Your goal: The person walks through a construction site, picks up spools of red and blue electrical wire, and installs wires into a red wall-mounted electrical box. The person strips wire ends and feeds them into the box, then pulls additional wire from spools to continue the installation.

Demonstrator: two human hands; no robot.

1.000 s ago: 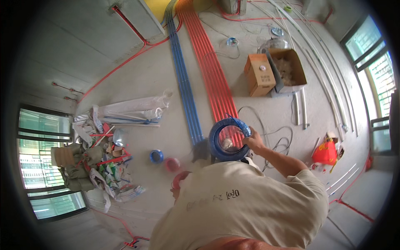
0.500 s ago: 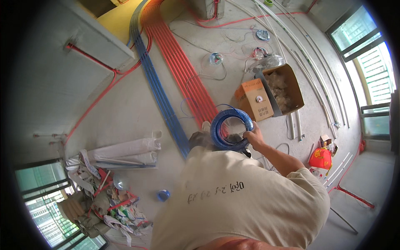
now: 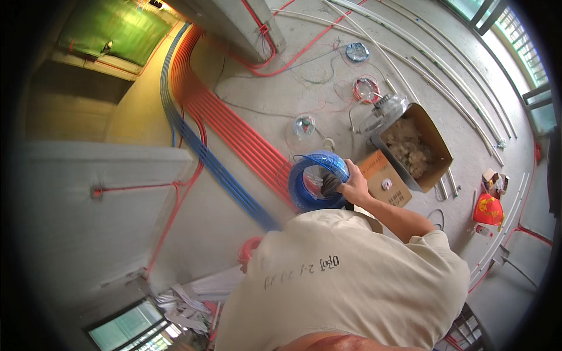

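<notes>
Right hand [image 3: 355, 186] fingers curled around blue wire coil [image 3: 316, 180]; loose loops could spill and tangle; left hand hidden.

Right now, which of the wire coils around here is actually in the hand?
The big blue coil, gripped by the right hand. The red coil and the small blue coil lie on the floor beyond it, untouched.

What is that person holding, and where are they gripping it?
A blue coil of wire, gripped by the right hand at the coil's right side. The left hand is out of sight.
</notes>
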